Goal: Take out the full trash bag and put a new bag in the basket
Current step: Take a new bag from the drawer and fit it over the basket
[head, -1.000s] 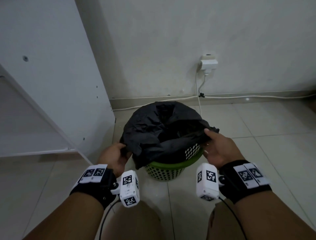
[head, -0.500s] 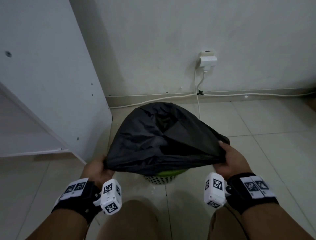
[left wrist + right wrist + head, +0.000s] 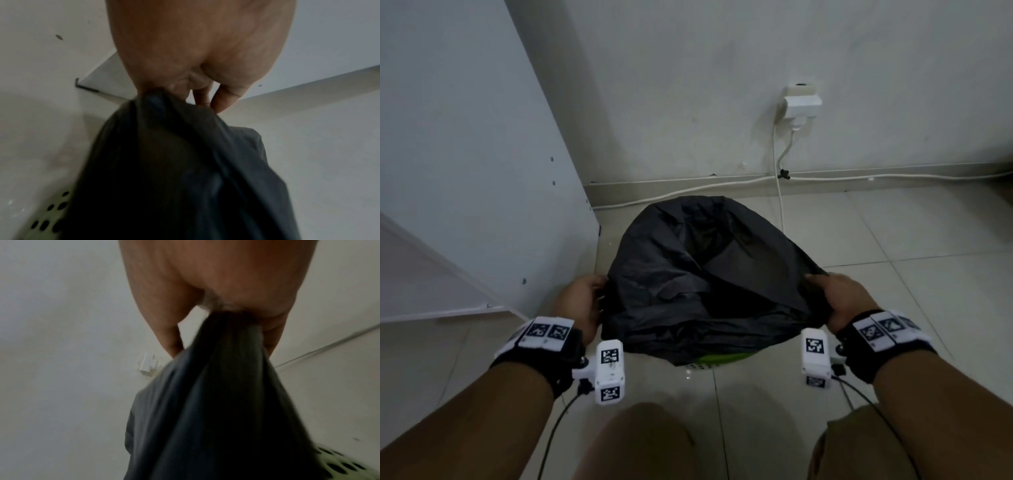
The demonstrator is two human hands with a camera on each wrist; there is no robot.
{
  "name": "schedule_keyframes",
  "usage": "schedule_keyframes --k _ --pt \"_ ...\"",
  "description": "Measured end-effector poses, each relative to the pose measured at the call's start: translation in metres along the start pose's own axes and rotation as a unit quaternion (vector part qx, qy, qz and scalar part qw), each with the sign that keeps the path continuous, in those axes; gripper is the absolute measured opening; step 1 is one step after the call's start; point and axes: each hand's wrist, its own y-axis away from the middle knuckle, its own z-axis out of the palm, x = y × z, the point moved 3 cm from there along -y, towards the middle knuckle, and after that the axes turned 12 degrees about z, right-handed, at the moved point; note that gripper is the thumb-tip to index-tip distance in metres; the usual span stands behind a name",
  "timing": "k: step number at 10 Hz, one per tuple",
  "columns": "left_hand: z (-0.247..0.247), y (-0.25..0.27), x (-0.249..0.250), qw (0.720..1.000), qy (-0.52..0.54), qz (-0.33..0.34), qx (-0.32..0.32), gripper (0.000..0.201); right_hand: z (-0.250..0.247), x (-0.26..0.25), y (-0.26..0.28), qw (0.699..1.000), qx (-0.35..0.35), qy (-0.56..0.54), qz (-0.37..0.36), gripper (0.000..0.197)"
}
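Observation:
A black trash bag [image 3: 702, 274] hangs spread wide over the green perforated basket [image 3: 717, 360], of which only a sliver of rim shows below the bag's near edge. My left hand [image 3: 585, 301] grips the bag's left edge and my right hand [image 3: 839, 298] grips its right edge, the plastic pulled taut between them. In the left wrist view the fingers [image 3: 205, 91] pinch a bunched fold of the bag [image 3: 174, 170], with the basket wall [image 3: 47, 216] below. In the right wrist view the bag [image 3: 226, 402] runs bunched out of my closed fist [image 3: 236, 308].
A white cabinet panel [image 3: 476, 171] stands close on the left. On the back wall sits a white socket with a plug [image 3: 800, 104], its cable [image 3: 779, 192] running down and along the baseboard. Tiled floor [image 3: 911, 240] extends to the right; my knees are at the bottom edge.
Both hands have drawn the bag's edges up, apart and toward me, stretching it wide. The basket, plainly visible a second ago, is now almost wholly covered by the bag.

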Motion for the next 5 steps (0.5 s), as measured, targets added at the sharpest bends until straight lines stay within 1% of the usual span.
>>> schedule_keyframes --k 1,2,3,4,5 --pt "0.002 -0.013 0.016 0.998 -0.049 0.047 -0.005 0.034 -0.005 -0.024 -0.007 0.997 0.056 0.036 -0.043 0.019" --pt "0.004 -0.024 0.031 0.995 -0.064 0.068 -0.038 0.037 0.006 -0.046 -0.001 0.998 0.044 0.003 -0.034 0.027" --pt "0.01 -0.026 0.038 0.994 -0.077 0.065 -0.049 0.043 0.01 -0.065 -0.008 0.998 0.017 -0.016 -0.053 0.03" --pt "0.018 -0.014 0.031 0.993 -0.078 0.016 -0.088 0.064 0.006 -0.071 0.0 0.988 0.072 0.107 -0.091 0.039" --pt "0.024 0.002 0.017 0.99 -0.057 -0.001 -0.129 0.062 0.004 -0.059 -0.002 0.982 0.068 0.171 -0.047 0.06"
